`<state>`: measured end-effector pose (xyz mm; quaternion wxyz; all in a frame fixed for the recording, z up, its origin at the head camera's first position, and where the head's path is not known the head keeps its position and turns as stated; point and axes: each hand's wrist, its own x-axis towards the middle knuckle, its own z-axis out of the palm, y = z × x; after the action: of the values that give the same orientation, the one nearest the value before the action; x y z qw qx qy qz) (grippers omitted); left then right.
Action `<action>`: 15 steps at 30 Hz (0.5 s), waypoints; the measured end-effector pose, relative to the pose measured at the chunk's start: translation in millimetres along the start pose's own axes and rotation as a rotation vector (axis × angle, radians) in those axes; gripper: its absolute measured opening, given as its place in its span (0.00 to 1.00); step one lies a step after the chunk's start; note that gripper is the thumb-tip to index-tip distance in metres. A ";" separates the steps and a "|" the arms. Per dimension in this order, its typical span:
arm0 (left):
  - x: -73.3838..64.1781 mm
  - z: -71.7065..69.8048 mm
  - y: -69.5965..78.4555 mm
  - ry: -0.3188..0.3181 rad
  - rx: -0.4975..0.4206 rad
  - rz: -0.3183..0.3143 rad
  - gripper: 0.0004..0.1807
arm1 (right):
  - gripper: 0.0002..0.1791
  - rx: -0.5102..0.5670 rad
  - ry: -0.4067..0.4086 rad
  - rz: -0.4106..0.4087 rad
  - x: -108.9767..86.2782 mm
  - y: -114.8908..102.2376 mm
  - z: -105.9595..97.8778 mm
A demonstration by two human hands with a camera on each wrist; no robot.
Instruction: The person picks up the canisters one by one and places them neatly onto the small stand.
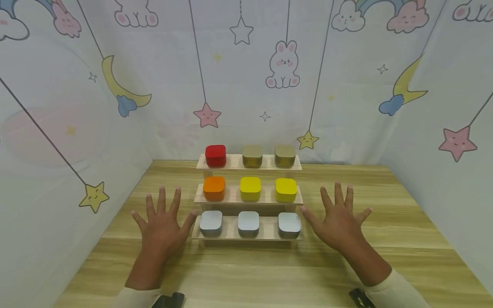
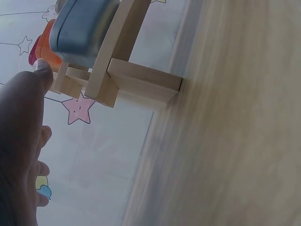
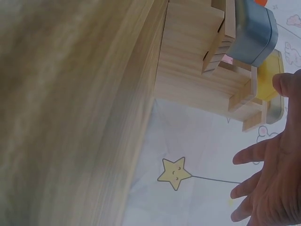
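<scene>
Both hands hover with spread fingers on either side of a tiered wooden rack, holding nothing. My left hand is beside its left end, the thumb near a silvery tin on the lowest tier. At the opposite end, my right hand has its thumb close to another silvery tin; a third silvery tin stands between them. On the middle tier sit an orange tin and two yellow tins. Up on the top tier are a red tin and two gold tins.
The rack stands on a wood-grain table. White fabric walls printed with stars, moons and rabbits enclose the back and both sides. Dark straps show at the cuffs of the light sleeves.
</scene>
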<state>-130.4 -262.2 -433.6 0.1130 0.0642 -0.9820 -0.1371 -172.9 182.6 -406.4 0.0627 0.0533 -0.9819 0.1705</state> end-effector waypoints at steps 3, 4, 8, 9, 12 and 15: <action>1.0 1.6 0.7 -0.008 -0.004 -0.003 0.52 | 0.60 0.001 -0.004 0.004 -0.2 1.1 -0.3; 1.4 1.8 0.9 -0.007 -0.003 -0.003 0.53 | 0.60 0.003 -0.004 0.004 0.0 1.2 -0.1; 27.4 17.0 28.1 -0.036 -0.035 0.131 0.52 | 0.60 -0.008 0.040 0.138 -32.6 24.1 -10.3; 34.8 22.3 37.8 -0.050 -0.043 0.175 0.52 | 0.60 -0.014 0.055 0.183 -44.3 30.7 -13.3; 52.4 37.9 69.0 -0.093 -0.072 0.301 0.52 | 0.60 -0.036 0.095 0.314 -81.3 47.6 -22.5; 63.1 55.5 103.5 -0.144 -0.108 0.417 0.52 | 0.60 -0.059 0.138 0.437 -121.6 60.2 -33.8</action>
<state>-214.6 -159.2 -443.3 0.0720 -0.1561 -0.9708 -0.1671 -57.0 260.6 -411.8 0.0928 -0.1744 -0.9680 0.1546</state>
